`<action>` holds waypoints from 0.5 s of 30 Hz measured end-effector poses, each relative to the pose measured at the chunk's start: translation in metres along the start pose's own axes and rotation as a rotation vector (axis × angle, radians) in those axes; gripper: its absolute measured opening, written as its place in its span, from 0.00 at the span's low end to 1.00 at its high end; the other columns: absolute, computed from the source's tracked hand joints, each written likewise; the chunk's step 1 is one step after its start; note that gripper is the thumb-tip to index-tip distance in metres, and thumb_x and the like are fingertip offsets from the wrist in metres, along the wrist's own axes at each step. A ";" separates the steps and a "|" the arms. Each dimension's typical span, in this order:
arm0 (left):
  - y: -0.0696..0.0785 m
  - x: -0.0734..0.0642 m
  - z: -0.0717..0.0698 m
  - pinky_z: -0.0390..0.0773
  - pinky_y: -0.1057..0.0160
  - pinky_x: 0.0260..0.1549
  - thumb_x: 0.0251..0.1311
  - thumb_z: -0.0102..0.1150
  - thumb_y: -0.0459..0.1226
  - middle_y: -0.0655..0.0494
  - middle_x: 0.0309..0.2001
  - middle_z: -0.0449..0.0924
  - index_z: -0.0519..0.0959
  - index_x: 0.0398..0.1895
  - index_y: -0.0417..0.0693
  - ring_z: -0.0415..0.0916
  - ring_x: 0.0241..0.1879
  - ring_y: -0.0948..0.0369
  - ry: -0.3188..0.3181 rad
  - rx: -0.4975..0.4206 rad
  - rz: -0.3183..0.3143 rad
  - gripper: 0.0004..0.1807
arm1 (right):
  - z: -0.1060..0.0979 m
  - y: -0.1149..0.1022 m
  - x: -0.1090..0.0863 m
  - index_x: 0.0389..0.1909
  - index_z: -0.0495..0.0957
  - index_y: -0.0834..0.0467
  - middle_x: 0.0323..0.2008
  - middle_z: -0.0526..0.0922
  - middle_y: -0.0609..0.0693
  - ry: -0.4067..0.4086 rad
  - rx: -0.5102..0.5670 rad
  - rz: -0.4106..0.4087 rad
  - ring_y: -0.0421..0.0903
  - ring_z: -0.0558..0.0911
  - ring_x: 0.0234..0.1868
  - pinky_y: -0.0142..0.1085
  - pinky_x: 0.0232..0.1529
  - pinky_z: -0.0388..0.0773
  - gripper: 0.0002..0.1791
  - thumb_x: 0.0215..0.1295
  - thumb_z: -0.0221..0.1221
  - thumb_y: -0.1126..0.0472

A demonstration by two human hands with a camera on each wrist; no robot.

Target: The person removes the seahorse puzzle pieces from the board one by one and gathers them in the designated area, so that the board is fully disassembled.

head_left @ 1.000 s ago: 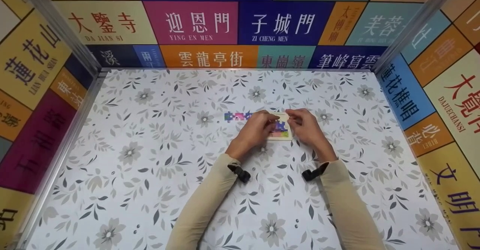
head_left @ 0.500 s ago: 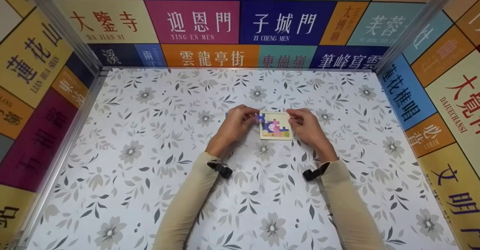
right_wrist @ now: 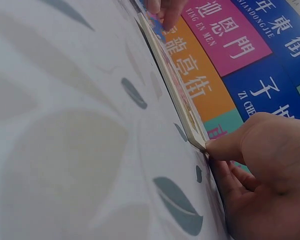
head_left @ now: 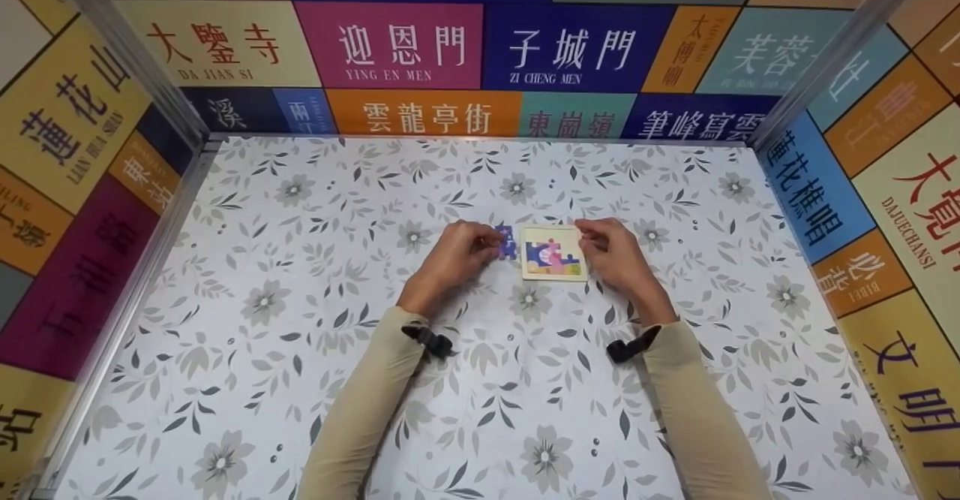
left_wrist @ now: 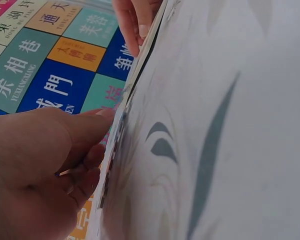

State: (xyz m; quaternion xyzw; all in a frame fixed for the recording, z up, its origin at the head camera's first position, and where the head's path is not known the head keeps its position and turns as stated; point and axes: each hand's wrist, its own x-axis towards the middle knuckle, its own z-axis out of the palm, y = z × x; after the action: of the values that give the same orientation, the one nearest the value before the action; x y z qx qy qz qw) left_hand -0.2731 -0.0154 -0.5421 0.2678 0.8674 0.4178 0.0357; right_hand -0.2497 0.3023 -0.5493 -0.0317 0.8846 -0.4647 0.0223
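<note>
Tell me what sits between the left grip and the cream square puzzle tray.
The head view shows purple jigsaw pieces at the left grip, then a little white floral tabletop before the tray.

Colourful lettered panels stand along three sides of a white tabletop printed with grey flowers.

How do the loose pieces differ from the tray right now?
The loose pieces look mostly purple; the tray has a cream border. The loose pieces look smaller than the tray. The loose pieces have a knobbed outline; the tray's is straight-sided. Both look flat.
</note>
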 end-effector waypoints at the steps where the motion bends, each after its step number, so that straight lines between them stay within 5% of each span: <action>1: 0.000 0.000 0.000 0.85 0.55 0.53 0.70 0.70 0.32 0.48 0.49 0.92 0.89 0.57 0.41 0.86 0.48 0.53 -0.001 0.013 -0.001 0.14 | 0.000 0.000 0.000 0.72 0.78 0.62 0.60 0.78 0.62 0.001 0.002 -0.003 0.55 0.81 0.62 0.46 0.69 0.79 0.23 0.80 0.57 0.67; 15: 0.000 -0.004 0.000 0.79 0.48 0.55 0.65 0.74 0.38 0.49 0.49 0.92 0.92 0.49 0.46 0.82 0.50 0.48 0.019 0.162 0.029 0.12 | 0.000 -0.002 -0.001 0.73 0.77 0.61 0.62 0.78 0.62 -0.010 0.006 0.015 0.54 0.81 0.62 0.43 0.68 0.79 0.24 0.80 0.57 0.66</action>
State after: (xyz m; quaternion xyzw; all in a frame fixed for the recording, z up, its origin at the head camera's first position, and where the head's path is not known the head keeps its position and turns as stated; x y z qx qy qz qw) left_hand -0.2693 -0.0176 -0.5431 0.2786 0.8947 0.3491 -0.0005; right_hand -0.2490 0.3012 -0.5478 -0.0273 0.8833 -0.4670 0.0302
